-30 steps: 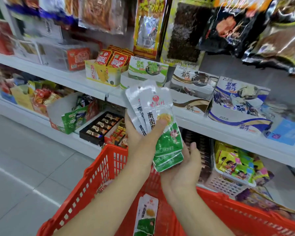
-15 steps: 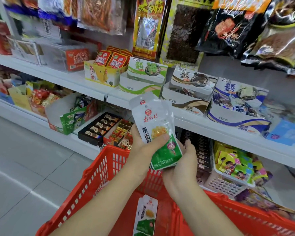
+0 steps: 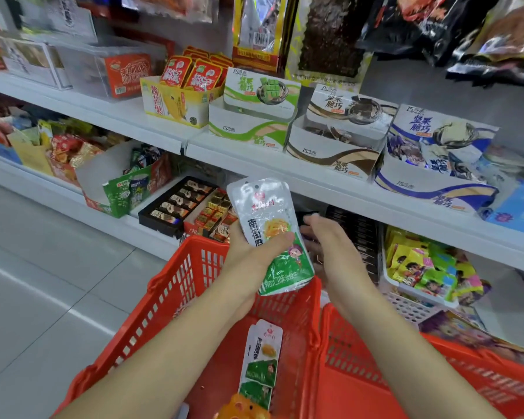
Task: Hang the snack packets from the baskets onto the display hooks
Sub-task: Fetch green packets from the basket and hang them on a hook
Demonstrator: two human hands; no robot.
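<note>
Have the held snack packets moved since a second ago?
Yes. The snack packets in the left hand came down, from across the shelf edge to under it.

I'm in a shop, in the snack aisle. Long white shelves [image 3: 164, 137] run past me in 2 tiers, packed with open display cartons [image 3: 251, 128] of packaged sweets, all facing outward. Bigger bags [image 3: 430, 25] hang in a row above them, 1 showing a printed barcode [image 3: 261, 39]. Below me are 2 red plastic shopping baskets [image 3: 170, 297], 1 holding sealed snack packets [image 3: 262, 358], over a pale tiled floor [image 3: 43, 282].
</note>
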